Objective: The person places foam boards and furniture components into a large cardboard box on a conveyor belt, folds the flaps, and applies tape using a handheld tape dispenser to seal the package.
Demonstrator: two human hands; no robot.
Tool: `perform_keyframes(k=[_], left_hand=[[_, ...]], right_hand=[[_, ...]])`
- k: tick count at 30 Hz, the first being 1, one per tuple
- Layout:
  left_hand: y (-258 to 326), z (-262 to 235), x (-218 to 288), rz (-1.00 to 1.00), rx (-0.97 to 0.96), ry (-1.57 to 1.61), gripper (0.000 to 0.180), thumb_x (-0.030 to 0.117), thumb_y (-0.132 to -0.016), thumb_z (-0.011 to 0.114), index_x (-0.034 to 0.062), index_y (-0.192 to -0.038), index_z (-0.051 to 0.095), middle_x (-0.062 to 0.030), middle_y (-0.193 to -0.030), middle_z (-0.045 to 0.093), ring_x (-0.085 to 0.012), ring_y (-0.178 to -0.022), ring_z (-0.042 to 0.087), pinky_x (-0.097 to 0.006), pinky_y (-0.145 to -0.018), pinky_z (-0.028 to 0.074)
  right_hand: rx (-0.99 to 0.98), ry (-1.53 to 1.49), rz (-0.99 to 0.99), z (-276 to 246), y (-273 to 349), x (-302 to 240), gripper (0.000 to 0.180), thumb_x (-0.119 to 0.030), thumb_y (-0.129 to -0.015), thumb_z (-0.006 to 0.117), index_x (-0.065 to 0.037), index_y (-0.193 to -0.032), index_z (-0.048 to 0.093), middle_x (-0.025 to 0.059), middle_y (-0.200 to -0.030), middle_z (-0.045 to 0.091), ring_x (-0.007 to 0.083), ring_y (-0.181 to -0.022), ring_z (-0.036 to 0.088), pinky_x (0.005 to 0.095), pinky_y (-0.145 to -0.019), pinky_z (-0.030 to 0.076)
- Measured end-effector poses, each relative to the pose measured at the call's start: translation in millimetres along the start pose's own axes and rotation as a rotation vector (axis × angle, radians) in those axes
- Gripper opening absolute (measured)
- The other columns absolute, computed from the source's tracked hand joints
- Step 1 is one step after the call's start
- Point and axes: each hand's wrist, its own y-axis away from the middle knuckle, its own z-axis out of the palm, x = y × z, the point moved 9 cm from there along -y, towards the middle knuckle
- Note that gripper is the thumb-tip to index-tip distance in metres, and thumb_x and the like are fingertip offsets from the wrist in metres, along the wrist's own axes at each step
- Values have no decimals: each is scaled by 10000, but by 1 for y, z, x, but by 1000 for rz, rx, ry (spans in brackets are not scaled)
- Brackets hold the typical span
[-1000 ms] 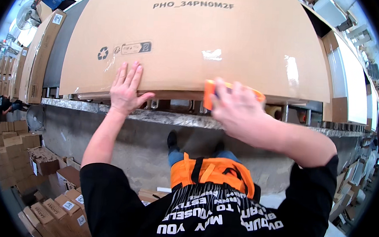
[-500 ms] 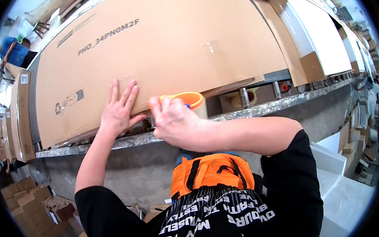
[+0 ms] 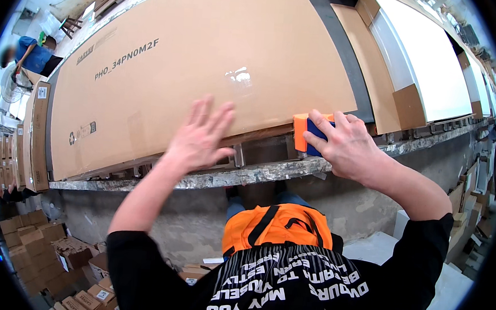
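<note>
While the left hand (image 3: 200,141) lies open, steadying the flat cardboard carton (image 3: 208,61), the right hand (image 3: 345,147) grips an orange-and-blue tape dispenser (image 3: 309,133) at its near edge.

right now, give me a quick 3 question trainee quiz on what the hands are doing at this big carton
1. True or false: the left hand lies flat, fingers spread, on the large flat cardboard carton.
2. What does the right hand grip? A) a roll of tape B) an orange and blue block-shaped tool C) a knife
3. Fill in: the tool sits at the carton's ____ edge, the one nearest the person, above the grey conveyor rail.

Key: 1 true; 2 B; 3 near
</note>
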Motion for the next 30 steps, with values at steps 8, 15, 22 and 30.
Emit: perform_keyframes(k=[8, 15, 22, 30], left_hand=[[-40, -8, 33, -14, 140, -20, 913, 659, -832, 531, 11, -1453, 363, -156, -1567, 243, -525, -1410, 152, -569, -1166, 151], [-81, -16, 59, -76, 215, 72, 931, 651, -821, 558, -36, -1425, 387, -219, -1533, 286, -604, -1352, 210, -629, -1130, 168], [-102, -13, 79, -228, 269, -28, 968, 651, -758, 630, -30, -1411, 411, -254, -1491, 341, -625, -1301, 289, -719, -1054, 214], [-90, -15, 69, -159, 407, 33, 1043, 689, -671, 687, -39, -1375, 437, -287, -1441, 380, -650, -1244, 331, -735, -1027, 245]], right_hand=[[21, 48, -50, 8, 16, 17, 390, -146, -675, 674, -68, -1058, 667, 177, -1201, 543, 270, -846, 593, 366, -703, 496], [-362, 273, -33, 32, -35, -28, 197, -149, -690, 670, -24, -826, 739, 247, -972, 607, 251, -727, 567, 355, -496, 401], [-270, 1517, -406, 111, -9, -84, 418, -88, -689, 615, -37, -1097, 693, 42, -1073, 692, 66, -537, 428, 248, -449, 310], [-584, -299, -92, 41, 74, -35, 467, -209, -562, 737, -52, -1001, 709, 118, -1031, 673, 308, -901, 668, 434, -763, 528]])
